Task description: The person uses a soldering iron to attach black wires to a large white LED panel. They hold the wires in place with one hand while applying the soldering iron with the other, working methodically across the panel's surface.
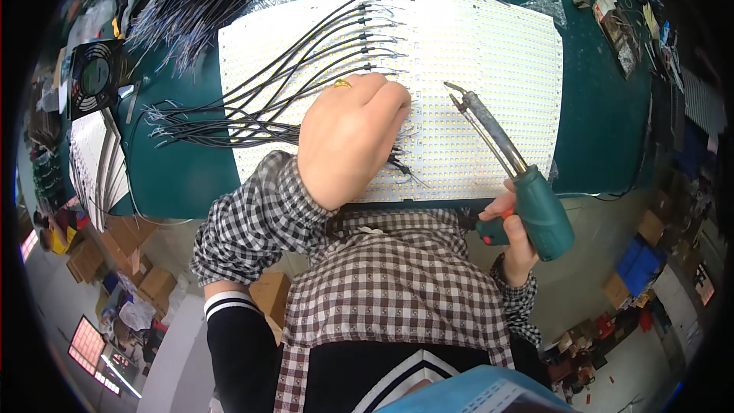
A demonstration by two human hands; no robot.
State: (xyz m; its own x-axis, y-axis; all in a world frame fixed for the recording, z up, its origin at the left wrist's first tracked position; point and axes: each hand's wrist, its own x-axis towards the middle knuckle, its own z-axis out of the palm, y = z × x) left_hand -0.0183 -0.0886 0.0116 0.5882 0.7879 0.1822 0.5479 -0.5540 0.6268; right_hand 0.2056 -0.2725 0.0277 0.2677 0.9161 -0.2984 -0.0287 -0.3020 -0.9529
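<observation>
My left hand [348, 134], a yellow ring on one finger, is curled closed over a white LED board [505, 53] covered in rows of small yellowish chips. It rests among black cables [306, 57] whose stripped ends line up along the board's middle. Its fingertips point down and are hidden, so what they pinch does not show. My right hand [518, 237] grips the green handle of a soldering gun [544, 214] at the board's near right. The gun's metal tip reaches up and left above the board, apart from the cable ends.
A thick bundle of cables [229, 0] with bare colored ends lies at the back. On the left stand a black fan [95, 76] and a stack of white boards [95, 160]. Clear plastic [547, 6] and scraps lie on the green table [596, 130]. Cardboard boxes [153, 291] are below.
</observation>
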